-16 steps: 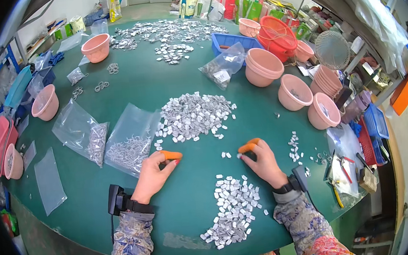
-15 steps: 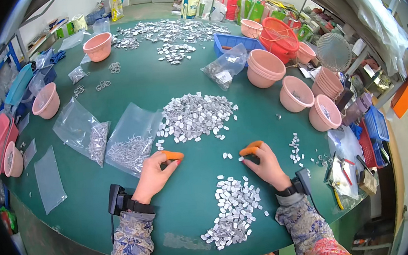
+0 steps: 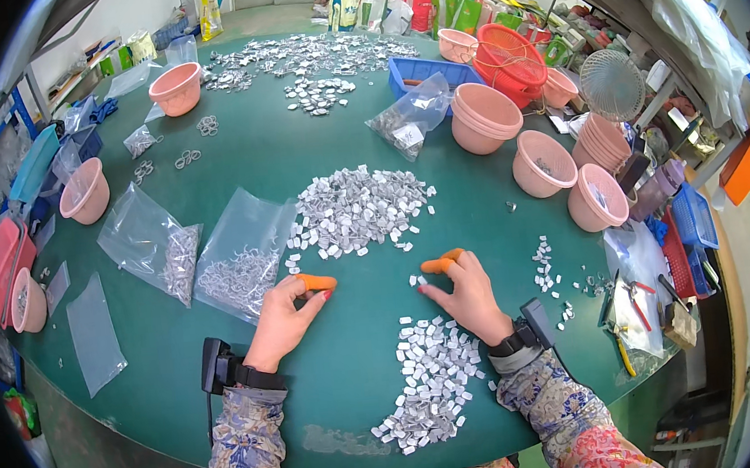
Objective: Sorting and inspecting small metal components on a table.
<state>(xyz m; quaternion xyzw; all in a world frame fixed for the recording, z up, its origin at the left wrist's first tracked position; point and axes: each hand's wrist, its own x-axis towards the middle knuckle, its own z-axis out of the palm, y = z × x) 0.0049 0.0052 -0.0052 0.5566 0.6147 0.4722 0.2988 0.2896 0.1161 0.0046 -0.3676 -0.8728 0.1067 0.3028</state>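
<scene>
My left hand [image 3: 286,322] rests on the green table with thumb and orange-covered index finger in a pinch; whatever is between the tips is too small to make out. Facing it, my right hand [image 3: 466,296], also with orange finger covers, closes thumb and index around a small silver tag [image 3: 421,280] on the table. Another small silver tag [image 3: 413,279] lies right beside those fingertips. Beyond both hands spreads a large heap of silver tags [image 3: 356,210]. A second pile of tags [image 3: 432,382] sits nearer to me, between my forearms.
Clear bags of small metal parts [image 3: 239,279] lie at left. Pink bowls [image 3: 542,164] and a blue tray [image 3: 418,72] stand to the right, with pliers [image 3: 623,350] near the right edge. More metal pieces [image 3: 304,56] cover the far end. Scattered tags [image 3: 543,263] lie right of my right hand.
My right hand has moved left, its fingertips now reaching the loose tags that lay apart from it. My left hand has stayed in place.
</scene>
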